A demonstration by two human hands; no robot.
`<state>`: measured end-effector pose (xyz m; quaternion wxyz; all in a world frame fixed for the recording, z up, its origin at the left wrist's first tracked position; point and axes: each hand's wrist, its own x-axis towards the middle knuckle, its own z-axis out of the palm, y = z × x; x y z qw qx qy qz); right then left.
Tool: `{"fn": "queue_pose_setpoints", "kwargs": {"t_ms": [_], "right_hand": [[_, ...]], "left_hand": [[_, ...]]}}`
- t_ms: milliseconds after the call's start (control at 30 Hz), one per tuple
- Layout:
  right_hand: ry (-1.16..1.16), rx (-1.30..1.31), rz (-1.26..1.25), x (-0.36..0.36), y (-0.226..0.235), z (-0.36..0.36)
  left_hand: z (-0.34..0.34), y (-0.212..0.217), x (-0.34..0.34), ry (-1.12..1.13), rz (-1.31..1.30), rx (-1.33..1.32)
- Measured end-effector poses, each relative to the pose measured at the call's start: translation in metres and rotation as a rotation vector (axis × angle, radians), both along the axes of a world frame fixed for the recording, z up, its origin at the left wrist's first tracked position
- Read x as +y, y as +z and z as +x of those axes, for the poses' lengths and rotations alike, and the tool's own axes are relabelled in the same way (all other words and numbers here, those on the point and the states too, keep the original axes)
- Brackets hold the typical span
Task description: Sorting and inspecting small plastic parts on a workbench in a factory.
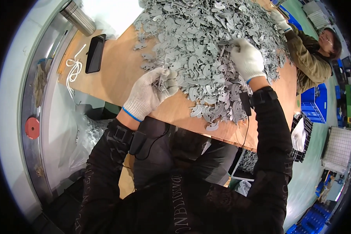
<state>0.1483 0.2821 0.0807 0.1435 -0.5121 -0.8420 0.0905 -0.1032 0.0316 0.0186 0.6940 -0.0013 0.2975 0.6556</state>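
A wide heap of small grey, curved, metal-looking parts (206, 50) covers much of the wooden table (117, 74). My left hand (146, 91), in a white knit glove with a blue cuff edge, is cupped at the heap's near left edge. Several of the grey parts lie in its curled fingers. In a matching glove, my right hand (247, 60) reaches onto the right side of the heap. Its fingers are bent down against the parts, and whatever they pinch is hidden under the glove.
A black phone (95, 54), a white cord (74, 70) and a steel flask (78, 17) are at the table's left. Across the right corner, a co-worker's gloved hand (280, 20) touches the heap. Blue crates (315, 102) stand on the floor at right.
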Motion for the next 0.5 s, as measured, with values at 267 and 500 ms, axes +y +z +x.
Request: {"fn": "queue_pose_setpoints", "kwargs": {"t_ms": [267, 500], "right_hand": [[0.347, 0.505, -0.33, -0.077, 0.002, -0.029], [0.48, -0.081, -0.01, -0.062, -0.029, -0.055]], "left_hand": [[0.017, -0.016, -0.008, 0.053, 0.006, 0.003], [0.001, -0.014, -0.021, 0.04, 0.038, 0.024]]}}
